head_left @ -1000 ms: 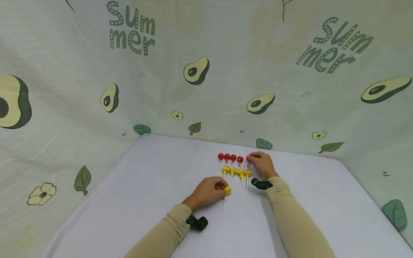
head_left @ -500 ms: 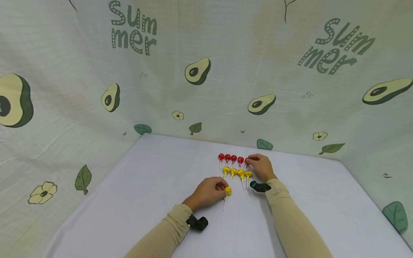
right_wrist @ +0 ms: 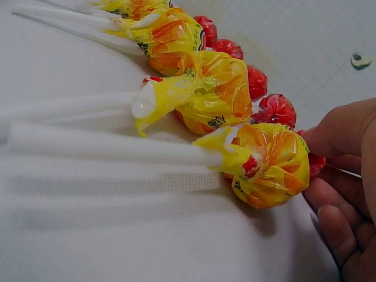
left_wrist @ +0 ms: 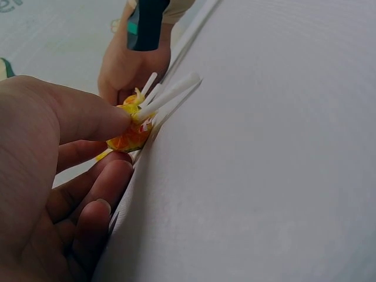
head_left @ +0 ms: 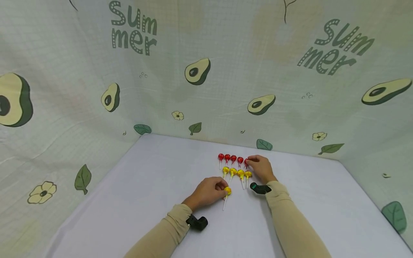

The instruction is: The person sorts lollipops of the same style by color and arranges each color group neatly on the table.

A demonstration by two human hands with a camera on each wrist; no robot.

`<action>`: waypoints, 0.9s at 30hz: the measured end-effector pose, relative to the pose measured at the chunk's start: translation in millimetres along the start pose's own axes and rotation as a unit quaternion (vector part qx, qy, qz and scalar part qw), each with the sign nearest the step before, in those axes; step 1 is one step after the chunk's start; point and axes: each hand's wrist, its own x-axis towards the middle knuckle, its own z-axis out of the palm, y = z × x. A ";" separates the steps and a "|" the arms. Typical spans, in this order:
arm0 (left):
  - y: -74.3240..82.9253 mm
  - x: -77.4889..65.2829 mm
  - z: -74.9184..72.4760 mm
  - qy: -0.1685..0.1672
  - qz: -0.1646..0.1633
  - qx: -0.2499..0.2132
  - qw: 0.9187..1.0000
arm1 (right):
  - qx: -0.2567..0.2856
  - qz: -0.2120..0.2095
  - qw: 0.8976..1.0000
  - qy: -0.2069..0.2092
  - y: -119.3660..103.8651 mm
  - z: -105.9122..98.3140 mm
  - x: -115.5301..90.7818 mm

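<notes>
My left hand pinches a yellow-wrapped lollipop by its head between thumb and fingers, its white stick pointing toward me. The left wrist view shows the thumb against that yellow lollipop. Farther back, my right hand holds a red lollipop at the right end of a row of red lollipops. In front of them lies a row of yellow lollipops. A near yellow lollipop partly hides the held red lollipop in the right wrist view.
Everything lies on a white-covered table. Behind and beside it hangs a pale cloth printed with avocados, leaves and lettering. A dark camera sits on each wrist. The two lollipop rows lie close together.
My right hand has shifted slightly left and nearer to me, bringing the red lollipop closer to its row. My left hand and its yellow lollipop have stayed put.
</notes>
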 end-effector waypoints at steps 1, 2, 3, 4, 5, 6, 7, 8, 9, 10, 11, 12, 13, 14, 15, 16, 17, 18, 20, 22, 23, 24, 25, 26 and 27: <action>0.2 -0.1 -0.5 0.000 -0.001 0.001 1.000 | -0.001 -0.001 1.000 0.000 -0.2 0.0 0.0; 0.2 0.0 -1.0 0.000 -0.002 0.001 1.000 | -0.001 -0.002 1.000 0.000 -0.2 0.2 0.3; 0.4 0.1 -1.4 -0.001 -0.003 0.001 1.000 | -0.002 -0.003 1.000 0.000 -0.2 0.5 0.7; 0.6 0.0 -1.7 0.000 -0.003 0.002 1.000 | -0.001 -0.004 1.000 -0.001 -0.2 0.8 1.0; 0.8 0.1 -1.8 0.000 -0.003 0.002 1.000 | -0.001 -0.005 1.000 -0.001 -0.1 1.1 1.3; 1.0 0.0 -1.9 0.000 -0.004 0.002 1.000 | 0.000 -0.005 1.000 -0.001 -0.2 1.2 1.2; 1.3 -0.1 -2.0 0.001 -0.004 0.002 1.000 | 0.001 -0.005 1.000 0.000 -0.4 1.2 0.8; 1.2 -0.1 -1.8 0.001 -0.004 0.004 1.000 | 0.001 -0.005 1.000 0.000 -0.3 1.3 0.6; 1.5 -0.3 -1.8 0.001 -0.004 0.003 1.000 | 0.001 -0.006 1.000 0.000 -0.2 1.3 0.2; 1.8 -0.2 -1.5 0.001 -0.004 0.003 1.000 | -0.001 -0.006 1.000 0.001 0.1 1.2 -0.2; 1.9 0.0 -1.2 0.000 -0.004 0.003 1.000 | -0.002 -0.006 1.000 0.002 0.4 1.0 -0.5; 2.0 0.3 -0.9 0.000 -0.004 0.003 1.000 | -0.003 -0.005 1.000 0.002 0.6 0.7 -0.8; 2.1 0.6 -0.6 0.000 -0.004 0.003 1.000 | -0.006 -0.004 1.000 0.003 1.1 0.6 -0.9; 2.1 1.0 -0.2 -0.001 -0.004 0.003 1.000 | -0.008 -0.004 1.000 0.003 1.6 0.4 -0.8; 2.1 1.4 0.0 0.000 -0.004 0.002 1.000 | -0.010 -0.004 1.000 0.004 1.8 0.3 -0.7; 1.8 1.9 0.3 0.000 -0.004 0.004 1.000 | -0.012 -0.003 1.000 0.005 2.0 0.1 -0.7; 1.7 2.1 0.3 0.001 -0.005 0.004 1.000 | -0.012 -0.003 1.000 0.006 1.9 0.0 -0.6; 1.6 2.3 0.3 0.002 -0.005 0.004 1.000 | -0.013 -0.003 1.000 0.006 1.7 -0.1 -0.6; 1.2 2.2 0.2 0.002 -0.007 0.005 1.000 | -0.012 -0.004 1.000 0.005 1.3 0.0 -0.6; 1.0 2.2 0.3 0.001 -0.009 0.005 1.000 | -0.011 -0.002 1.000 0.005 1.1 0.3 -0.4; 1.1 2.0 0.3 0.001 -0.009 0.005 1.000 | -0.011 -0.002 1.000 0.005 1.2 0.6 0.0; 1.0 1.9 0.3 0.001 -0.010 0.005 1.000 | -0.011 -0.002 1.000 0.005 1.4 0.9 0.5; 1.1 1.7 0.2 0.000 -0.010 0.004 1.000 | -0.011 -0.002 1.000 0.004 1.7 1.4 1.0; 1.3 1.5 0.1 0.000 -0.011 0.004 1.000 | -0.010 -0.002 1.000 0.004 1.9 1.8 1.3; 1.2 1.2 0.0 0.000 -0.011 0.004 1.000 | -0.009 -0.002 1.000 0.004 2.1 2.4 1.6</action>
